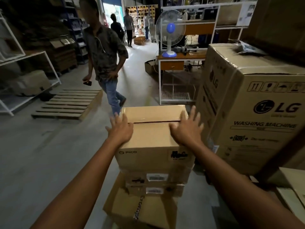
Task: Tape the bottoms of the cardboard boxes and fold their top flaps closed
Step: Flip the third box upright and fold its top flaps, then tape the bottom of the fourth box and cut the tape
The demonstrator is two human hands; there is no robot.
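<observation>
Atop stack (155, 179) at 6 o'clock, top box (153, 139) sits with flaps (153, 114) folded shut. Our left hand (121, 129) and right hand (187, 129) press flat on it, grip released. Bottom hidden; we judge this box nearly done.

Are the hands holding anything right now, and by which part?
Nothing is held. The left hand and right hand lie open, fingers spread, on the closed top flaps of the box, one near each side edge.
</observation>
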